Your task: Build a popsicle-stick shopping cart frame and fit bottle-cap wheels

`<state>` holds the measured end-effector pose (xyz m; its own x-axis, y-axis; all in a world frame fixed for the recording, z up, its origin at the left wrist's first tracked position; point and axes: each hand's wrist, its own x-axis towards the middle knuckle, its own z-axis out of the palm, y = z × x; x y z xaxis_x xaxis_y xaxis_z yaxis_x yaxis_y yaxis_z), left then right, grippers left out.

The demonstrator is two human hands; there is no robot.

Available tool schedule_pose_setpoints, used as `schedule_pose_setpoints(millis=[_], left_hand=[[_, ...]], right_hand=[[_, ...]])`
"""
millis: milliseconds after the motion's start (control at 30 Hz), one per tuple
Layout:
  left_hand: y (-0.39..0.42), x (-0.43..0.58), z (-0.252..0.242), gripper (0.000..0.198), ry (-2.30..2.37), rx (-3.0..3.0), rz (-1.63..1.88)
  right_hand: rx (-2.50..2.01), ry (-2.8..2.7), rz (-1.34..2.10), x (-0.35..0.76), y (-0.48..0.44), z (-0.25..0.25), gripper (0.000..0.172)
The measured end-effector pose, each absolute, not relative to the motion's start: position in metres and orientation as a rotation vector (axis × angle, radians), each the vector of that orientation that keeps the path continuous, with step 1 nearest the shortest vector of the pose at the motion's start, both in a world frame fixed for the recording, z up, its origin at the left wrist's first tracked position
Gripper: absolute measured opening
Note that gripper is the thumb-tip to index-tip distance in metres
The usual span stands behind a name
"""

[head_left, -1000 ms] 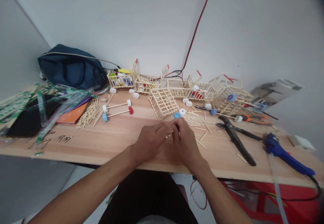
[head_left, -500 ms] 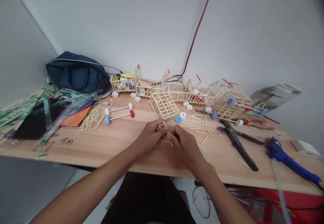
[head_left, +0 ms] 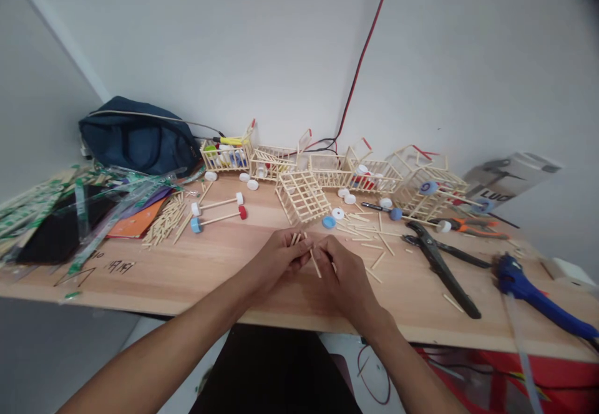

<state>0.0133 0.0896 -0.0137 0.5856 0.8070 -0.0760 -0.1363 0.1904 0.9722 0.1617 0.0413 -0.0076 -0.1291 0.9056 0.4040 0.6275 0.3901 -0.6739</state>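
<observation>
My left hand (head_left: 279, 256) is closed around several short wooden sticks (head_left: 296, 238), whose ends poke up past the fingers. One slim stick (head_left: 316, 264) slants down between the two hands. The fingers of my right hand (head_left: 339, 267) are pinched against it, and both sets of fingertips almost meet there. How the stick joins the others is hidden by the fingers. Just beyond the hands lies a slatted stick basket (head_left: 306, 196), tilted on the table. A blue bottle cap (head_left: 329, 222) and a white cap (head_left: 337, 213) rest to its right.
Small stick carts (head_left: 227, 155) line the wall. Two axles with cap wheels (head_left: 218, 217) lie left of the hands beside a pile of cut sticks (head_left: 166, 219). To the right are black-handled pliers (head_left: 442, 267), orange-handled pliers (head_left: 472, 228) and a blue glue gun (head_left: 533, 295).
My hands have come slightly nearer and lower in view. The slanting stick between them shows more of its length now. The sticks stay in my left hand.
</observation>
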Motion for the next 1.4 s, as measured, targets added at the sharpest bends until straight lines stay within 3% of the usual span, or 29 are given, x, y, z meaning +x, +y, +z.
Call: schedule_pose_setpoints(millis=[167,400,467,600,667,767,867,933,1100,1400], left_hand=[[0.096,0.009,-0.011,0.037,0.865,1.155,0.896],[0.089,0.013,-0.006,0.028,0.893,1.390,0.800],[0.087,0.014,-0.006,0.022,0.911,1.505,0.773],[0.086,0.014,-0.003,0.030,0.959,1.724,0.694],[0.088,0.015,0.000,0.035,0.967,1.783,0.673],[0.092,0.017,0.006,0.028,0.946,1.801,0.669],[0.097,0.019,0.012,0.022,0.936,1.822,0.611],[0.101,0.021,0.015,0.022,0.926,1.835,0.606],[0.110,0.024,0.014,0.027,0.920,1.795,0.627],[0.114,0.013,0.016,0.023,0.952,1.977,0.563]], right_hand=[[-1.342,-1.917,0.488,0.176,0.028,0.000,0.024],[-1.686,-1.785,0.232,0.231,0.054,-0.011,0.046],[-1.800,-1.792,0.156,0.247,0.062,-0.017,0.043],[-1.805,-1.894,0.087,0.264,0.067,-0.022,0.017],[-1.670,-1.937,0.024,0.265,0.066,-0.020,0.016],[-1.616,-1.887,-0.030,0.257,0.065,-0.012,0.025],[-1.595,-1.812,0.084,0.239,0.065,-0.004,0.034],[-1.464,-1.807,0.246,0.225,0.066,0.001,0.022],[-1.319,-1.756,0.497,0.199,0.071,0.003,0.013],[-1.350,-1.574,0.566,0.201,0.087,-0.009,0.035]])
